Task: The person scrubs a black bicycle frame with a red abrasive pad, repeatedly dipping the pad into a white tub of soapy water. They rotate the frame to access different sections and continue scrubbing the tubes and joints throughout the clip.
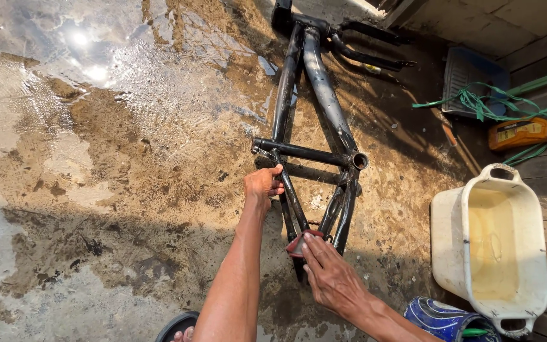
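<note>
A black bicycle frame (314, 82) lies on wet, muddy concrete, its rear stays pointing toward me. My left hand (263, 183) grips a thin rear stay just below the seat tube. My right hand (330, 275) presses a small reddish cloth or sponge (297, 242) against the lower ends of the stays, fingers wrapped over it.
A white plastic tub (492, 244) of cloudy water stands at the right on wooden boards. Behind it lie an orange bottle (527, 133), green straps (498, 104) and a blue crate (470, 76). A blue patterned container (444, 320) sits near my right arm. A sandalled foot (178, 329) shows at the bottom.
</note>
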A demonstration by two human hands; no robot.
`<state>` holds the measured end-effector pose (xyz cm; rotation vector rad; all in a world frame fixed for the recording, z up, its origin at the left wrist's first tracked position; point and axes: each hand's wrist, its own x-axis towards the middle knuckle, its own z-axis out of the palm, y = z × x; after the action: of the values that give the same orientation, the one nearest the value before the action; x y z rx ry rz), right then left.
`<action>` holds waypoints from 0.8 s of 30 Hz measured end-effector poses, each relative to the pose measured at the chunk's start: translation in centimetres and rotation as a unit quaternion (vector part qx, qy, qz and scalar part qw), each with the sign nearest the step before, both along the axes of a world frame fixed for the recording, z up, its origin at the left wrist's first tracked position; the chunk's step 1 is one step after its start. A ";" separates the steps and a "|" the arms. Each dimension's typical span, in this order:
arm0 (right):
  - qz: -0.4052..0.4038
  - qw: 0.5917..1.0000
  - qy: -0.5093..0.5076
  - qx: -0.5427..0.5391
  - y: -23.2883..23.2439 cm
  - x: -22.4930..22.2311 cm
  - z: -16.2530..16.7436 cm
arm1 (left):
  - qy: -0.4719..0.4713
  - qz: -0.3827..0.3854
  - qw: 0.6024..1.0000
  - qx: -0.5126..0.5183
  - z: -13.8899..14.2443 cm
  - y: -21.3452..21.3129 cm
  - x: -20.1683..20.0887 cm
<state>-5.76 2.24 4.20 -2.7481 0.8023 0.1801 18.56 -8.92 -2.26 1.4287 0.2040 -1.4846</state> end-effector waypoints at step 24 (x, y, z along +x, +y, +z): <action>-0.032 0.999 -0.017 -0.005 -4.6 3.7 -3.1 | -0.257 -0.057 0.964 0.025 -0.2 1.4 0.0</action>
<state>-2.09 -2.38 1.09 -2.7234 0.8822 0.1179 18.55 -7.55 -2.48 1.8400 -0.1670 -1.1525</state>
